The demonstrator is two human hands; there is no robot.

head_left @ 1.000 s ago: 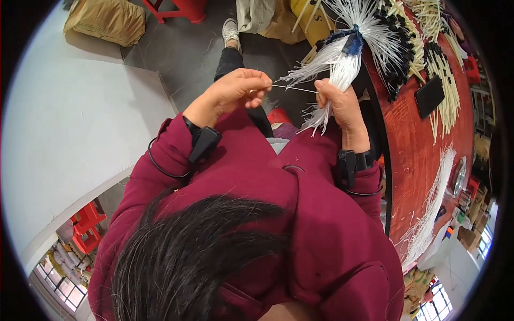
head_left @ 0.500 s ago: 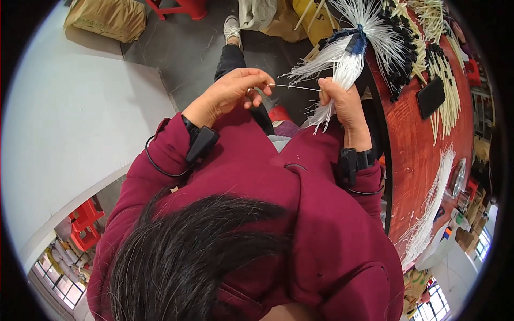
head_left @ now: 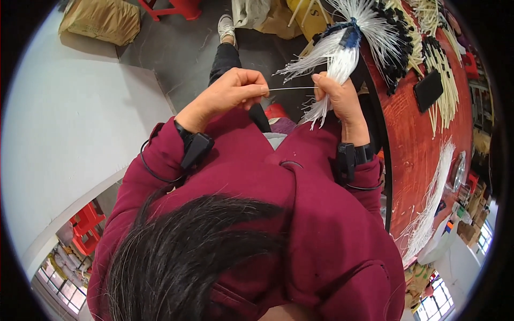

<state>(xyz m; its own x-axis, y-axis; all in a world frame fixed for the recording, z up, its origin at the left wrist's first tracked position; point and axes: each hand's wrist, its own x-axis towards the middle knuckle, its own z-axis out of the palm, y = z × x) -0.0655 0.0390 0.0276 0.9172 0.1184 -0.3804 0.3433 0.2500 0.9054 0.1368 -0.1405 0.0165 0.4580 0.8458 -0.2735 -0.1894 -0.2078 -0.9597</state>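
head view: has lowered left hand (head_left: 231,92) slightly since earlier frame; pinches thin white strand (head_left: 292,88) in closed fingertips, stretched straight to right hand (head_left: 344,100); grips white fibre bundle (head_left: 341,63) there with curled fingers, beside red table (head_left: 409,139).

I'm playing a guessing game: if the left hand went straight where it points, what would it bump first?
Probably the right hand, which grips the white strand bundle, though depth is hard to judge.

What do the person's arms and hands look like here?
The left hand and right hand are ungloved. Maroon long sleeves end near black wrist straps bearing boxy black modules; a thin black cable runs by each sleeve.
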